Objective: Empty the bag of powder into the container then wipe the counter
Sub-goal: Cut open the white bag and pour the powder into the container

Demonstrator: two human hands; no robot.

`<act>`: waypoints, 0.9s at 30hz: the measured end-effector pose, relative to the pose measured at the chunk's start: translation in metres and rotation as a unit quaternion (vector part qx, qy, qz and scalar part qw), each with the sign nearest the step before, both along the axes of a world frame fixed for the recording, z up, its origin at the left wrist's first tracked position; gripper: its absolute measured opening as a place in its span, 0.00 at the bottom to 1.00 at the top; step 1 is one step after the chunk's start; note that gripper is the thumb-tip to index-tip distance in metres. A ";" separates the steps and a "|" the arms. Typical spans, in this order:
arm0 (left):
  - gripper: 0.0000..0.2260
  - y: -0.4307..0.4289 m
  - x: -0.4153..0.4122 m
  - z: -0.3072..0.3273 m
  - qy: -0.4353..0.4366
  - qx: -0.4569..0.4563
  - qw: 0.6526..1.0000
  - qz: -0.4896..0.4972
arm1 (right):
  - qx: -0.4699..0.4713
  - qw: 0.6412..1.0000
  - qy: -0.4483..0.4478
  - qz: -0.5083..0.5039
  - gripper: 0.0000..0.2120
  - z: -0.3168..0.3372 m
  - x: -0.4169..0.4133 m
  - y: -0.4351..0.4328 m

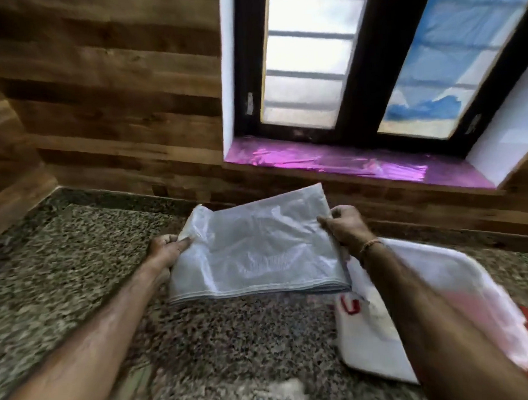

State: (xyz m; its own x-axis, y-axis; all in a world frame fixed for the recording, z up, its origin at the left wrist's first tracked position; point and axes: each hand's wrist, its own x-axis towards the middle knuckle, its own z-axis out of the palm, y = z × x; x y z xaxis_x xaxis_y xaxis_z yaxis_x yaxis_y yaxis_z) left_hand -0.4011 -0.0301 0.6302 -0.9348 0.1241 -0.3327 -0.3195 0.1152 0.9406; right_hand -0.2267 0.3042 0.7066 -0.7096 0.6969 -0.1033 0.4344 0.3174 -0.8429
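Note:
A flat, translucent white woven bag (259, 248) is stretched out just above the speckled granite counter (77, 253). My left hand (166, 249) pinches its left edge and my right hand (344, 223) pinches its right edge. The bag looks limp and folded at its near edge. Under my right forearm lies a white container (371, 340) with red markings and a whitish lid or cover; I cannot tell what is inside. A pale smear of powder (283, 389) shows on the counter at the bottom edge, blurred.
A wood-panelled wall (116, 100) runs behind the counter and along its left side. A window sill lined with shiny purple film (346, 163) sits above the counter at the back right, under a dark-framed window.

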 end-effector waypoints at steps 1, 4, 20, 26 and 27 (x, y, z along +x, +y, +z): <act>0.09 -0.016 -0.009 -0.011 -0.007 -0.012 1.000 0.000 | 0.007 1.000 -0.017 -0.009 0.10 -0.013 -0.012 -0.015; 0.11 -0.055 -0.026 -0.047 -0.019 -0.061 0.998 -0.006 | 0.025 0.998 -0.059 -0.028 0.08 -0.047 -0.037 -0.051; 0.19 -0.078 0.011 -0.141 0.093 -0.257 0.953 -0.129 | 0.127 0.958 -0.255 -0.035 0.08 -0.192 0.019 -0.109; 0.22 -0.064 0.010 -0.130 0.114 -0.307 0.936 -0.130 | 0.127 0.970 -0.205 -0.023 0.17 -0.179 0.026 -0.118; 0.23 -0.056 0.009 -0.123 0.133 -0.322 0.930 -0.119 | 0.129 0.974 -0.185 -0.019 0.17 -0.173 0.024 -0.119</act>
